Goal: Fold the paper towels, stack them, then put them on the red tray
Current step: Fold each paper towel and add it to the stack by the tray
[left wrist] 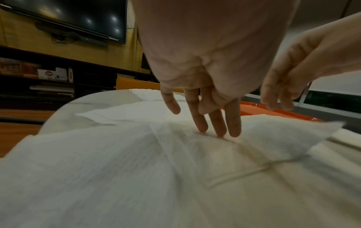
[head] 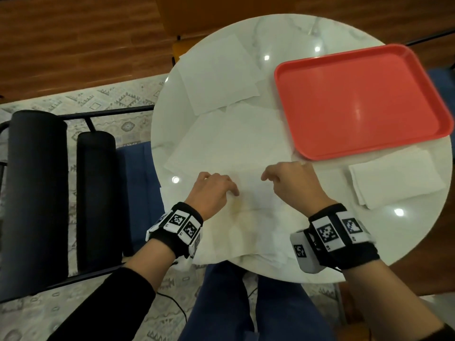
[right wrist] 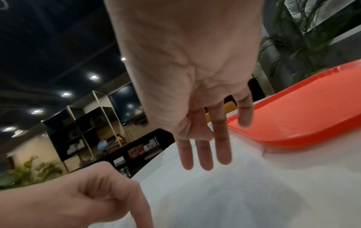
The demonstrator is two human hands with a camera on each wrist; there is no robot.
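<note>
A white paper towel point(head: 248, 217) lies unfolded at the near edge of the round marble table point(head: 283, 33) and hangs a little over it. My left hand point(head: 221, 188) presses straight fingertips point(left wrist: 218, 128) onto this towel point(left wrist: 136, 169). My right hand point(head: 283, 178) hovers just above the same towel point(right wrist: 234, 192), fingers point(right wrist: 203, 154) straight and holding nothing. More unfolded towels lie in the middle point(head: 234, 141) and at the far left point(head: 219, 75). A folded towel stack point(head: 396, 178) sits at the right, in front of the empty red tray point(head: 357, 99).
The tray point(right wrist: 302, 120) overhangs the table's right edge. Black padded rolls on a frame point(head: 37, 193) and a blue seat point(head: 138, 193) stand left of the table. A yellow chair back point(head: 177, 48) shows beyond the far edge. My legs are under the near edge.
</note>
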